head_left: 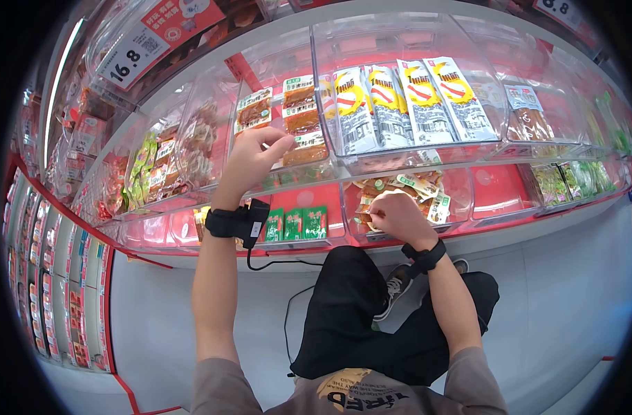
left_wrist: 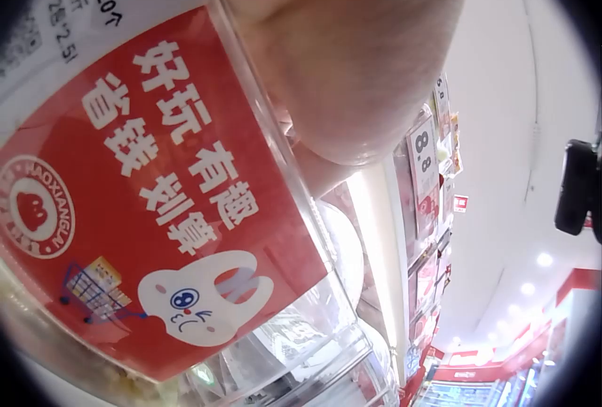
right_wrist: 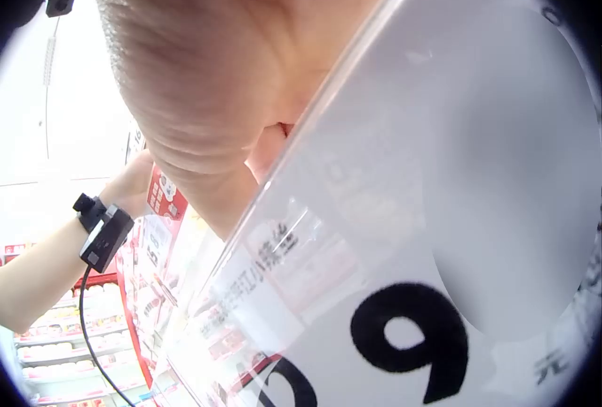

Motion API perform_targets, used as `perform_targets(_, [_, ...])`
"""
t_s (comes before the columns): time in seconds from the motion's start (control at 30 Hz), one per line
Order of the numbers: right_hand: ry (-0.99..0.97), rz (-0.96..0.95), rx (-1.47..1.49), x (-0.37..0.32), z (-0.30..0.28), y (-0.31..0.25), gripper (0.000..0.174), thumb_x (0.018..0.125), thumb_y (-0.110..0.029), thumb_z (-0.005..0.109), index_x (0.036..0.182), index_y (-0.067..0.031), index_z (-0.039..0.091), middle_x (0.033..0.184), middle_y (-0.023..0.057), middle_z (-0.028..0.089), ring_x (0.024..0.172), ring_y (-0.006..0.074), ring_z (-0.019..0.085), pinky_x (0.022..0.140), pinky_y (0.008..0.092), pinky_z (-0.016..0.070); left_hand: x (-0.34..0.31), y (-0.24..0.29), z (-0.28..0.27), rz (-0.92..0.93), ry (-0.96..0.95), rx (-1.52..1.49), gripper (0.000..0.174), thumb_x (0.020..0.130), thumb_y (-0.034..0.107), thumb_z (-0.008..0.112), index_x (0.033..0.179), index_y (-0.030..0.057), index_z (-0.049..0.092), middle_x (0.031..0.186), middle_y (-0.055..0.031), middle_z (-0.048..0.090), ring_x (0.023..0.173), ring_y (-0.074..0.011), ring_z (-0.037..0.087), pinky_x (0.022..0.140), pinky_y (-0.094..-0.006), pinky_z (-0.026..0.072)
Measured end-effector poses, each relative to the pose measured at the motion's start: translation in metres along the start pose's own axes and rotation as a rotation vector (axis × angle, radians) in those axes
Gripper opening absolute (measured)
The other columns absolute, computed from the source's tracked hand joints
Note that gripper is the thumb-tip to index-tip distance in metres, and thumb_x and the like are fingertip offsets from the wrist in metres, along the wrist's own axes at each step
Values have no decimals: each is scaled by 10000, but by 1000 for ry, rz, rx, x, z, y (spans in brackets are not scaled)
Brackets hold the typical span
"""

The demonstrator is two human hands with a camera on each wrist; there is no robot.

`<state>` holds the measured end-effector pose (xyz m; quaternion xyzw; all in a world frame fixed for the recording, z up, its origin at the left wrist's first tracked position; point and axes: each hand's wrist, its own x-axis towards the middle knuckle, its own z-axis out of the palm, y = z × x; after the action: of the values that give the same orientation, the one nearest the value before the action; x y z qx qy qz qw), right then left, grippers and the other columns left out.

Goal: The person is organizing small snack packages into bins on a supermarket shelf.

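Note:
My left hand (head_left: 255,160) is at the front of the upper clear bin, its thumb and bent fingers by the brown snack packets (head_left: 302,117); nothing shows between them. Lower and to the right, my right hand (head_left: 402,216) reaches over the front of the lower bin, fingers bent down among small brown snack packets (head_left: 426,185). Its fingertips are hidden, and I cannot tell whether they hold a packet. In the left wrist view a red and white price card (left_wrist: 179,172) stands beside the hand; a white price card (right_wrist: 404,266) fills much of the right wrist view.
White and yellow packets (head_left: 416,100) stand in the upper bin to the right. Green packets (head_left: 295,223) lie in the lower bin between the hands. Clear bin walls divide the shelf. A black cable (head_left: 286,263) hangs from the left wrist camera, above the person's knees.

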<state>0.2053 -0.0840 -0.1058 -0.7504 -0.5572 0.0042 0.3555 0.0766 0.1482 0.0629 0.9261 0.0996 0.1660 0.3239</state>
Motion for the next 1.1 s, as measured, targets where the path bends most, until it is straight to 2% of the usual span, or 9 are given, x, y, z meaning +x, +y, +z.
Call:
perform_targets(0.07, [29, 41, 8, 1, -6, -4, 91, 692, -118, 629, 726, -35, 613, 734, 90, 631, 723, 281, 596, 676, 372, 467, -4, 2, 2, 22, 61, 4, 199, 826, 158, 599, 875, -21, 671, 802, -84, 631, 760, -135, 562, 678, -295, 426])
perform_targets(0.2, [242, -128, 234, 1, -34, -31, 63, 713, -44, 638, 751, -15, 597, 776, 99, 640, 678, 273, 597, 631, 334, 467, -13, 21, 17, 559, 403, 294, 90, 799, 43, 591, 762, -31, 627, 758, -66, 608, 756, -163, 556, 660, -272, 414])
perform_targets(0.3, [404, -125, 398, -1, -43, -43, 57, 734, -6, 633, 779, 7, 600, 794, 109, 650, 668, 242, 605, 622, 305, 471, -49, 32, 36, 378, 494, -153, 155, 835, 85, 568, 747, -35, 613, 766, -69, 615, 748, -170, 554, 664, -280, 421])
perform_targets(0.43, [519, -45, 544, -5, -68, -63, 45, 764, -2, 634, 804, 11, 617, 834, 111, 658, 700, 212, 625, 632, 304, 481, -96, 37, 67, 9, -280, -655, 496, 948, 402, 363, 1000, -34, 594, 988, -120, 622, 908, -215, 592, 681, -310, 458])
perform_targets(0.63, [486, -490, 276, -7, -51, -104, 156, 704, 2, 663, 857, -24, 654, 909, 70, 663, 861, 234, 638, 734, 330, 499, -103, 63, 97, -357, -25, -1426, 477, 985, 406, 328, 1248, 23, 435, 1114, -76, 574, 913, -182, 604, 794, -313, 498])
perform_targets(0.8, [516, -523, 436, -6, -53, -98, 201, 715, 7, 661, 912, -20, 632, 922, 84, 646, 840, 222, 627, 691, 321, 487, -109, 58, 94, -258, 132, -1082, 307, 969, 191, 423, 1210, 3, 443, 1116, -129, 573, 917, -201, 612, 730, -326, 523])
perform_targets(0.93, [749, -111, 588, -4, -62, -105, 169, 796, -39, 625, 960, 1, 628, 747, 42, 625, 652, 112, 563, 579, 253, 436, -112, 51, 85, -101, 11, -910, 318, 961, 198, 441, 1184, -28, 451, 1013, -150, 608, 752, -189, 629, 594, -316, 519])
perform_targets(1.03, [161, 44, 948, -8, -62, -87, 172, 873, -95, 569, 989, 21, 617, 733, 23, 613, 621, 64, 536, 559, 226, 420, -116, 51, 83, -148, -3, -795, 296, 949, 190, 469, 1135, -40, 481, 940, -152, 624, 649, -172, 615, 528, -286, 494])
perform_targets(1.1, [79, 61, 1039, -10, -57, -85, 206, 913, -142, 536, 970, 35, 625, 688, 0, 590, 593, 37, 513, 532, 211, 403, -117, 52, 82, -189, -47, -716, 248, 941, 175, 488, 1060, -40, 528, 894, -153, 634, 588, -153, 599, 513, -251, 475])
